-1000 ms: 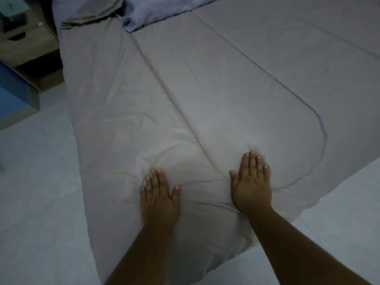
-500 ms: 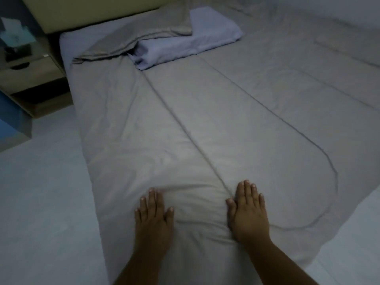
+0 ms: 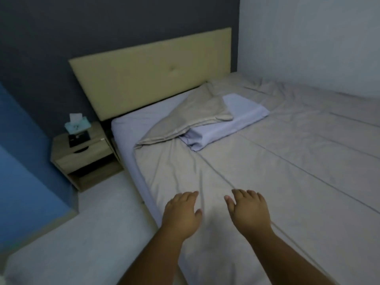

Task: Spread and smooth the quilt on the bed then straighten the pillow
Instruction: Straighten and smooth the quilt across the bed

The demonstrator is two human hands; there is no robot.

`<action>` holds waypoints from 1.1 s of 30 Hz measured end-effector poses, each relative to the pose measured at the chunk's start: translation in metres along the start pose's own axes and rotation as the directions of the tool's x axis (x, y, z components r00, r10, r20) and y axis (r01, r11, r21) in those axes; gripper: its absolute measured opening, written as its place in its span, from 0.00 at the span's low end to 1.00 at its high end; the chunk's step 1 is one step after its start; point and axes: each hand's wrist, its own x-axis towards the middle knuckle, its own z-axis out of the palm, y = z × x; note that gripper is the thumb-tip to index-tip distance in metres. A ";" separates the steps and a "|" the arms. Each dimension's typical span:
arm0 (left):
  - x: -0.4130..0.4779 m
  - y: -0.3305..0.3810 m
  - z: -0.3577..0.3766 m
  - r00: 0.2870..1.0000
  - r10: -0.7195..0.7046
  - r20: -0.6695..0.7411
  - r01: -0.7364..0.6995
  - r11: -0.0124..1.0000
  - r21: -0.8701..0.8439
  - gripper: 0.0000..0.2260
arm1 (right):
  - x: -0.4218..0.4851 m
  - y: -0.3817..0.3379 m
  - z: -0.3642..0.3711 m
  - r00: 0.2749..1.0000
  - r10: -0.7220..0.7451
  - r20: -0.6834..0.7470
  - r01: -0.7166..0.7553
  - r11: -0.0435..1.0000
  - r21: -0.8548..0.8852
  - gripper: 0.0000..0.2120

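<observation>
The quilt (image 3: 277, 171) is a beige cover that lies over most of the bed (image 3: 123, 128). Long straight creases run across it from the near edge toward the far right. Its far left corner is folded back on itself, which exposes the pale sheet (image 3: 139, 118) at the head of the mattress.

The pillow (image 3: 232, 122) is pale lavender and lies flat at the far end of the bed. It sits at an angle to the headboard (image 3: 152, 73). The folded quilt corner covers part of its left side.

The left hand (image 3: 182, 214) is palm down over the quilt near the bed's left edge. Its fingers are extended and loosely spread, gripping nothing. The right hand (image 3: 249, 212) is just beside it to the right, also palm down, fingers extended and gripping nothing. Whether either palm touches the fabric cannot be told from this view.

A wooden nightstand (image 3: 82, 159) stands left of the bed, beside the headboard. A tissue box (image 3: 77, 124) rests on its top.
</observation>
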 end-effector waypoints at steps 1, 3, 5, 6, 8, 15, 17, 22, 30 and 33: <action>0.007 -0.010 -0.015 1.000 0.008 -0.003 -0.008 1.000 0.004 0.26 | 0.015 -0.010 -0.005 0.998 -0.029 -0.050 0.027 0.999 -0.031 0.30; 0.025 -0.030 -0.042 1.000 0.016 -0.012 -0.015 0.999 0.038 0.26 | 0.047 -0.029 -0.016 0.992 -0.059 -0.109 0.052 0.996 -0.069 0.24; 0.046 -0.049 -0.066 1.000 0.024 -0.018 -0.023 0.997 0.071 0.25 | 0.077 -0.044 -0.021 0.985 -0.077 -0.153 0.064 0.994 -0.089 0.23; 0.057 -0.058 -0.079 0.999 0.030 -0.026 -0.028 0.996 0.087 0.25 | 0.093 -0.053 -0.022 0.981 -0.079 -0.176 0.062 0.993 -0.101 0.23; 0.082 -0.075 -0.103 0.997 0.052 -0.049 -0.046 0.992 0.117 0.25 | 0.128 -0.071 -0.020 0.970 -0.083 -0.228 0.061 0.993 -0.103 0.23; 0.193 -0.132 -0.186 0.987 0.101 -0.126 -0.087 0.990 0.110 0.25 | 0.261 -0.172 -0.034 0.926 -0.104 -0.363 0.088 0.994 -0.063 0.18; 0.227 -0.152 -0.205 0.984 0.120 -0.131 -0.108 0.989 0.101 0.25 | 0.294 -0.201 -0.037 0.943 -0.099 -0.318 0.075 0.993 -0.085 0.19; 0.318 -0.219 -0.227 0.980 0.191 -0.050 -0.183 0.974 0.135 0.26 | 0.372 -0.256 -0.007 0.992 -0.001 -0.129 -0.026 0.978 -0.206 0.15; 0.457 -0.279 -0.262 0.933 0.355 0.063 -0.361 0.912 0.195 0.26 | 0.465 -0.276 0.020 0.966 0.196 -0.166 -0.228 0.952 -0.202 0.15; 0.503 -0.271 -0.269 0.905 0.422 0.055 -0.424 0.886 0.187 0.26 | 0.493 -0.263 0.020 0.950 0.266 -0.161 -0.297 0.930 -0.218 0.15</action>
